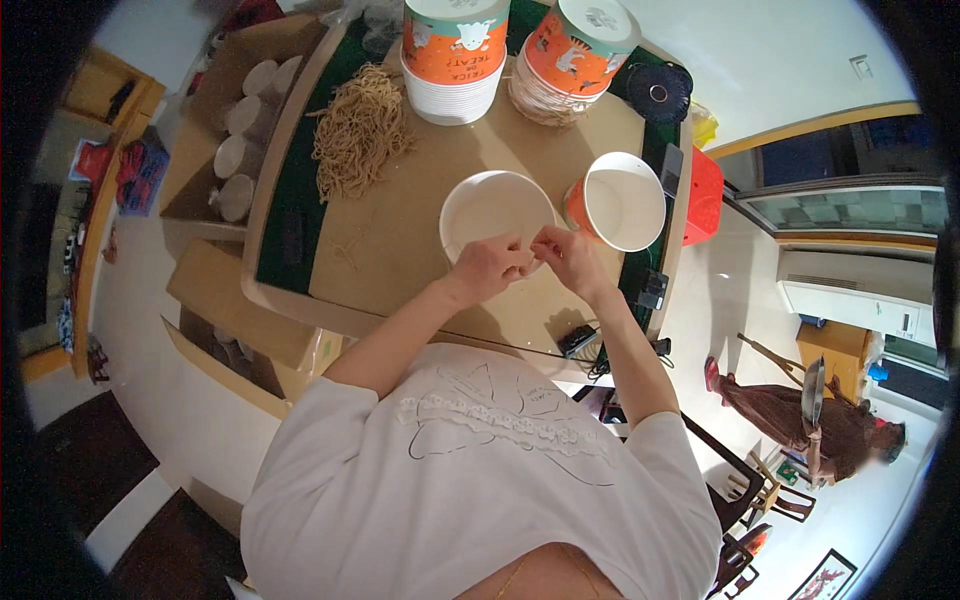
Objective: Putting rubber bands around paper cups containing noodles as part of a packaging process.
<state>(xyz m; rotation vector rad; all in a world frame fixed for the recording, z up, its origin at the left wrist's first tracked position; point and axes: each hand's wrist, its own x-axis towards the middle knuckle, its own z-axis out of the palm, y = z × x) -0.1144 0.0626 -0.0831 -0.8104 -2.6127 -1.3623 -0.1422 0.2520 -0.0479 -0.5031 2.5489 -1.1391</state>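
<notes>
The person stands at the near edge of the bench, both forearms reaching forward over it. The left hand and the right hand meet at the near rim of a white paper bowl, which sits upright and open on the bench at about its centre. The fingertips of both hands are pinched together, touching each other over the rim. Something small may be held between them, but it is too small to tell what.

Just right of the white bowl lies 1 orange paper cup, tilted on its side with its white inside facing the viewer. It is close to the right hand but not touched by it.

At the far side of the bench stand 2 stacks of orange-and-white cups, the left stack upright and the right stack leaning to the right. A heap of tan strands, thin and tangled, lies on the bench left of the stacks, with a few loose strands nearer the person. A black round object rests at the far right corner.

Left of the bench, an open cardboard box holds several pale round pieces in a row. A second cardboard box sits nearer, below the bench edge. A red stool stands to the right of the bench, and a small black device with a cable lies at the near bench edge.
</notes>
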